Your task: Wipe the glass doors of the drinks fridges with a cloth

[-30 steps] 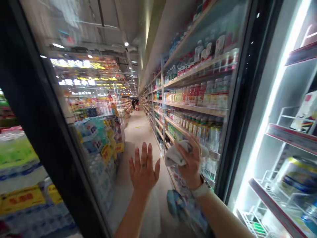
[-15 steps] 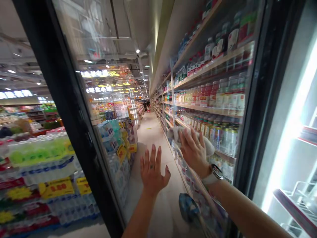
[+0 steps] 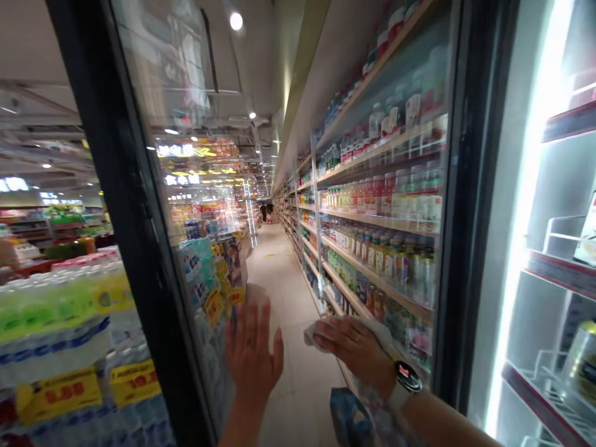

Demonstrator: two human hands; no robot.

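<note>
My right hand (image 3: 356, 347) presses a whitish cloth (image 3: 379, 329) flat against the glass door (image 3: 288, 273); the cloth shows past the fingertips and above the knuckles. A watch sits on that wrist. To the left, my left hand (image 3: 254, 347) is raised with the palm toward the same glass, fingers stretched out and nothing in it. Whether it touches the pane I cannot tell. The door's black frame (image 3: 125, 223) slants down on the left, and a second dark upright (image 3: 459, 205) stands at the right.
On the right is a lit cooler interior with wire shelves (image 3: 554, 397) and a can (image 3: 582, 366). Shelves of bottles (image 3: 386, 192) show through the glass. Stacked drink packs (image 3: 56, 304) with yellow price signs stand left. A blue object (image 3: 347, 416) appears low in front, its kind unclear.
My right hand has moved down the glass with the cloth, its fingers now pointing left. My left hand has shifted left and slightly down. The view has turned a little.
</note>
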